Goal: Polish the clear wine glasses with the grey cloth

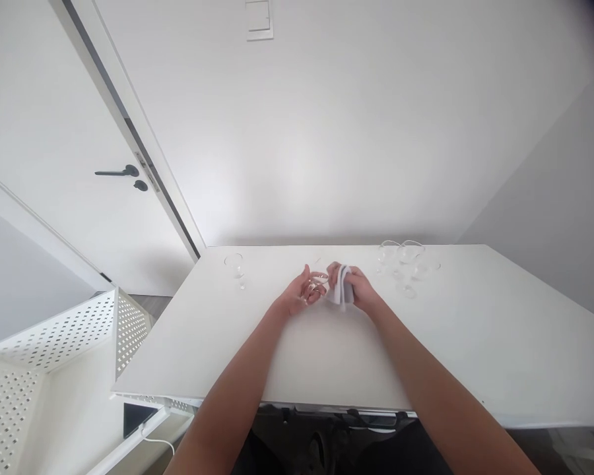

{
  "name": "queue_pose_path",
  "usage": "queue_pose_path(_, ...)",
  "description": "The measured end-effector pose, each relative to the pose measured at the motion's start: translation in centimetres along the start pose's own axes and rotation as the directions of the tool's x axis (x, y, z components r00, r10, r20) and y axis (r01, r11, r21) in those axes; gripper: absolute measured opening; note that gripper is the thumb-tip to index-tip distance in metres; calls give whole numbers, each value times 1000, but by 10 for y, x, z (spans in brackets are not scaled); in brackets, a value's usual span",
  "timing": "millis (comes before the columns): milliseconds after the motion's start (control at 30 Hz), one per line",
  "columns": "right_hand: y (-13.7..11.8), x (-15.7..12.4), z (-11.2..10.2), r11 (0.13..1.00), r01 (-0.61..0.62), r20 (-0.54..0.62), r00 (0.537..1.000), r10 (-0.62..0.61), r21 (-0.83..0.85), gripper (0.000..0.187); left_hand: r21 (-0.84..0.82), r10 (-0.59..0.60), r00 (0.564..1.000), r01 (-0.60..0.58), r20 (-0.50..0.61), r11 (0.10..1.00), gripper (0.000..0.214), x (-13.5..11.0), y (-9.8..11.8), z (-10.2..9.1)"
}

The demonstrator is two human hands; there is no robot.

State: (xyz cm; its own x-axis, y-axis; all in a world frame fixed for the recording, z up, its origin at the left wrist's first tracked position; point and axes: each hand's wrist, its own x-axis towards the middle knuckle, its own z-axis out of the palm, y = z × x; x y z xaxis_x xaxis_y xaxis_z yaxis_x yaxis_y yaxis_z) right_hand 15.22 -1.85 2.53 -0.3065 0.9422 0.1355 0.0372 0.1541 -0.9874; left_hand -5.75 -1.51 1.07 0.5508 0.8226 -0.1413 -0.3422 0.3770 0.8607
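Over the middle of the white table, my left hand [301, 293] is curled around a clear stemmed glass [318, 280], whose outline is faint between the fingers. My right hand [360, 285] grips a folded white cloth [344, 290] with a grey stripe. The cloth is close beside the glass; whether the two touch is hard to tell. To the left stands another clear stemmed glass [234, 264], apart from my hands. Several more clear glasses [410, 252] stand grouped beyond my right hand, near the wall.
The white table [202, 349] runs along a pale wall, its front edge close to my body. At the left are a door with a dark handle [123, 171] and a white perforated rack [69, 330] lower down. A white cable [158, 441] hangs there.
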Motion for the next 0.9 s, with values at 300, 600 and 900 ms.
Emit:
queue_pose_path(300,14,19,-7,914,43,-323,941,98,403,38,96,106,992,-100,-67,990,64,-8,6,4)
queue_pose_path(600,35,30,-4,854,10,-529,789,313,520,36,507,518,822,-351,-236,787,73,-7,1,2)
queue_pose_path(900,36,31,-7,840,52,-522,803,286,539,41,589,533,809,-310,-250,747,73,-2,-3,-2)
